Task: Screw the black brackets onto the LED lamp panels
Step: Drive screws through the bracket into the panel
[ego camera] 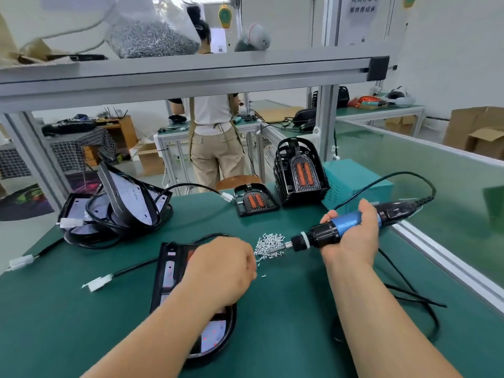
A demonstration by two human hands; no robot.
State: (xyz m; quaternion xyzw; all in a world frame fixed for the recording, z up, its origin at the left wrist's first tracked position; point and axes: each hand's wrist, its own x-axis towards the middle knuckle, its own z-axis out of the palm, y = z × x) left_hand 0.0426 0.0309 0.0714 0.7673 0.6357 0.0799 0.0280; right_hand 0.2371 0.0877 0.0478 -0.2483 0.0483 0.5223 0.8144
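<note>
An LED lamp panel (169,271) with a black bracket frame lies on the green table under my left forearm. My left hand (221,268) is curled above the panel's upper right corner, its fingertips at the edge of a pile of small silver screws (268,245); whether it pinches a screw is hidden. My right hand (351,236) grips a blue and black electric screwdriver (343,226) held level, its bit tip touching the screw pile.
A heap of lamp panels with black cables (120,208) sits at the left. A single black bracket (255,200) and a stack of brackets (300,170) stand at the back. A teal box (354,181) and a glass partition (436,186) are at the right. A person (215,140) stands beyond the table.
</note>
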